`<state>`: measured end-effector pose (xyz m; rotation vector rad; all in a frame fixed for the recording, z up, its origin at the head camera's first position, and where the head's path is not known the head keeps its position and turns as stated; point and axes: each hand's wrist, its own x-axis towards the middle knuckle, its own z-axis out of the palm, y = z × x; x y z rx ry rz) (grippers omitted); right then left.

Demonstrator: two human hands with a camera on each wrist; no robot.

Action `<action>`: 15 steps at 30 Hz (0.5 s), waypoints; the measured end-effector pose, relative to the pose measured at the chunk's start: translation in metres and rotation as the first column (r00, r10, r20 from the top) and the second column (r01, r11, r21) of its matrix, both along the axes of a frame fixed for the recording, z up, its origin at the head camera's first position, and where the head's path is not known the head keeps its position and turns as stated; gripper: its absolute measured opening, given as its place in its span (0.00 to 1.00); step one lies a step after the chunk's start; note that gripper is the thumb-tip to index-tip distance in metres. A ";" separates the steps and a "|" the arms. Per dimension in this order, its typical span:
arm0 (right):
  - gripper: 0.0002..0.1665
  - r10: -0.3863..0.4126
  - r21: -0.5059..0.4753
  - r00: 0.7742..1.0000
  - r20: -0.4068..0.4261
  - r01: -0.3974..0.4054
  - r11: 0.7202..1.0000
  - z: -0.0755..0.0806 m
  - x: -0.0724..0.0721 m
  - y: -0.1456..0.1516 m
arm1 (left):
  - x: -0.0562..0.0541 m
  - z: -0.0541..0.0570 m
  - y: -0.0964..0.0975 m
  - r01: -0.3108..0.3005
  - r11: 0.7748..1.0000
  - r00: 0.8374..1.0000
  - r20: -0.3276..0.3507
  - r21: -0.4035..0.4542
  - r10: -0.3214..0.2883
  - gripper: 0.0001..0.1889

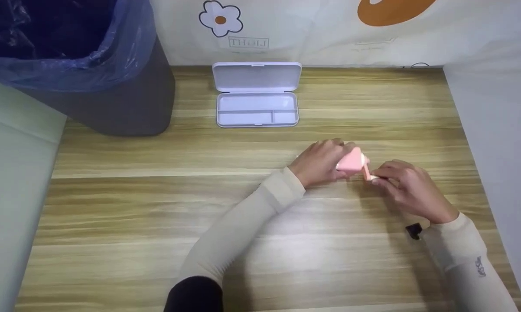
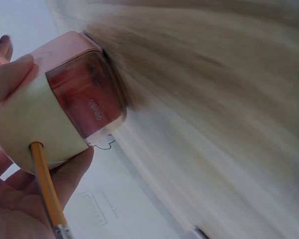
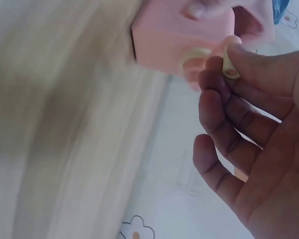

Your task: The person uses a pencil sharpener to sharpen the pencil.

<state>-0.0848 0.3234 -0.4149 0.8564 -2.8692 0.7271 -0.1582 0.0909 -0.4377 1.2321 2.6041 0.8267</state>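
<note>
A pink crank pencil sharpener (image 1: 350, 160) is in my left hand (image 1: 322, 164), with the fingers curled around its body. The left wrist view shows its cream face and a see-through shavings drawer (image 2: 87, 94). A yellow pencil (image 2: 47, 184) sits in the hole of that face, its metal end towards the camera and its tip hidden inside. My right hand (image 1: 410, 188) pinches the cream knob (image 3: 230, 68) of the crank between thumb and index finger. In the right wrist view the other fingers are loosely bent.
An open lilac pencil case (image 1: 245, 102) with compartments lies at the back of the wood-patterned table (image 1: 156, 208), lid up. A grey bin (image 1: 135, 108) with a blue liner stands at the back left. Patterned sheeting (image 1: 312, 34) borders the back and right.
</note>
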 end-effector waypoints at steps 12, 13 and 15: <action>0.07 -0.068 0.005 0.993 -0.095 0.069 0.998 0.013 -0.010 -0.001 | 0.000 0.002 0.001 0.021 0.999 0.998 -0.052 -0.049 -0.023 0.30; 0.07 -0.081 -0.004 0.992 -0.096 0.081 0.997 0.014 -0.012 0.000 | 0.000 0.002 0.001 0.019 0.998 0.998 -0.059 -0.053 -0.022 0.30; 0.07 -0.087 -0.005 0.992 -0.091 0.087 0.996 0.015 -0.014 0.000 | 0.000 0.002 0.001 0.014 0.998 0.997 -0.069 -0.055 -0.018 0.31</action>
